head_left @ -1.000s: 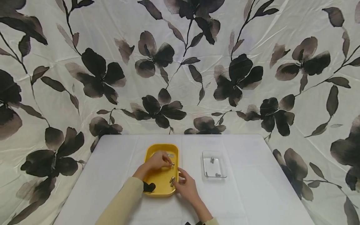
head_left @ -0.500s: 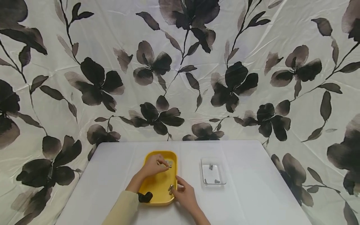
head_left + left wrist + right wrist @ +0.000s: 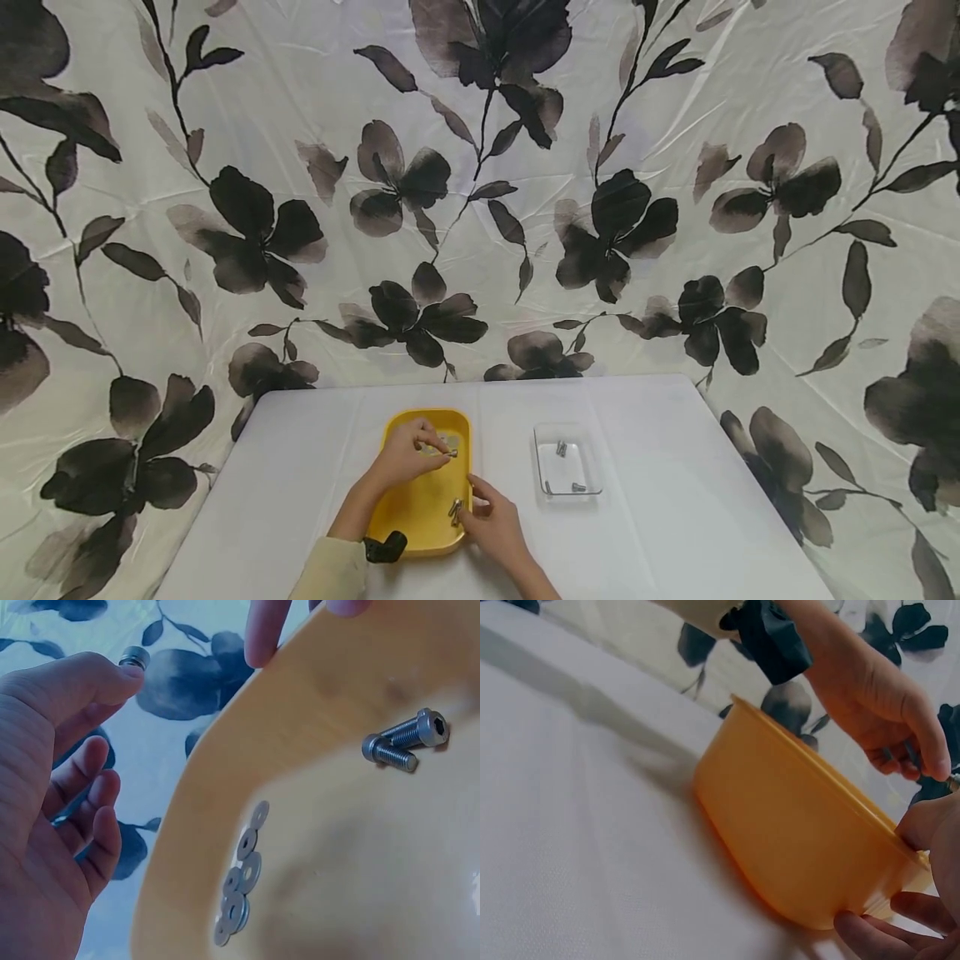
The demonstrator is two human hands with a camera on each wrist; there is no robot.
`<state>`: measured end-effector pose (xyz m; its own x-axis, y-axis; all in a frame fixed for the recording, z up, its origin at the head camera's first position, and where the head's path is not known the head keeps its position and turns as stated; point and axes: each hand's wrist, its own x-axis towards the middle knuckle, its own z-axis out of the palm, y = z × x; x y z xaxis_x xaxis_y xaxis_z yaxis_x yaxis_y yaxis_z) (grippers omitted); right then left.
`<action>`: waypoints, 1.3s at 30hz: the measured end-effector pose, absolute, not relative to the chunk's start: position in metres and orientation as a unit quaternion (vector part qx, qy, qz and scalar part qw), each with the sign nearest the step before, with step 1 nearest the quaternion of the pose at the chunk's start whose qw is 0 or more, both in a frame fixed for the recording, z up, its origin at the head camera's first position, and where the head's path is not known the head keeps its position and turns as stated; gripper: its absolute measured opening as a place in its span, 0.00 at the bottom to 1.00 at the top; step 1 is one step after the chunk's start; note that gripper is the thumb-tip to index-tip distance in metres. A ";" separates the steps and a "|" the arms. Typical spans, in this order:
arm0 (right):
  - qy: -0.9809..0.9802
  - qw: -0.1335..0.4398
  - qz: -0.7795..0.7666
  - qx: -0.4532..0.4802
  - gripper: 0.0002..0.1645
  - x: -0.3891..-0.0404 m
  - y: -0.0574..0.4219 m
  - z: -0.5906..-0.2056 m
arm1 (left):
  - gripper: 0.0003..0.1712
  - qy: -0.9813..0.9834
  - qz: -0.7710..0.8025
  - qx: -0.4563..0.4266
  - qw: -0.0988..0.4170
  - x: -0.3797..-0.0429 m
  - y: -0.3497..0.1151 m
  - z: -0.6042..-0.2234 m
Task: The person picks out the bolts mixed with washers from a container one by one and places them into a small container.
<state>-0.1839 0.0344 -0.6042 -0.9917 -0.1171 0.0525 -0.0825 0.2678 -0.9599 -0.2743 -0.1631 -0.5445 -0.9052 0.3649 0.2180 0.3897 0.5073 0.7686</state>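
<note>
My left hand (image 3: 405, 457) is above the far part of a yellow tray (image 3: 411, 521), pinching a small socket-head bolt (image 3: 135, 657) between thumb and index finger. Its other fingers curl loosely beneath. At the tray's right side, my right hand (image 3: 498, 527) grips the wall, thumb at the rim and fingers along the outside (image 3: 874, 941). Two loose bolts (image 3: 405, 735) lie crossed on the tray floor, close to the right thumb. A row of overlapping flat washers (image 3: 256, 868) lies at the far end, partly behind the left hand in the head view.
Right of the tray, a clear plastic box (image 3: 567, 493) holds several small metal bolts (image 3: 561, 448). Both containers stand on a white-covered table (image 3: 660, 500). A flower-printed cloth (image 3: 510, 208) hangs behind the table.
The left hand has shifted slightly toward the tray's far end, still pinching the bolt, and more washers show. The right hand stays on the tray wall. The head view has tilted up a little.
</note>
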 end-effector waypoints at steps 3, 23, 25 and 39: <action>0.794 0.012 -0.603 -0.074 0.35 -0.184 0.034 -0.604 | 0.06 -0.866 -0.449 -0.218 0.027 -0.270 -0.162 -0.542; 0.855 -0.118 -0.494 -0.104 0.16 -0.208 0.108 -0.555 | 0.03 -0.855 -0.450 -0.257 0.004 -0.271 -0.130 -0.533; 0.859 -0.132 -0.485 -0.099 0.16 -0.213 0.123 -0.551 | 0.03 -0.854 -0.451 -0.261 -0.004 -0.273 -0.123 -0.533; 0.899 -0.201 -0.390 0.008 0.17 -0.225 0.215 -0.555 | 0.02 -0.853 -0.443 -0.272 -0.042 -0.280 -0.069 -0.535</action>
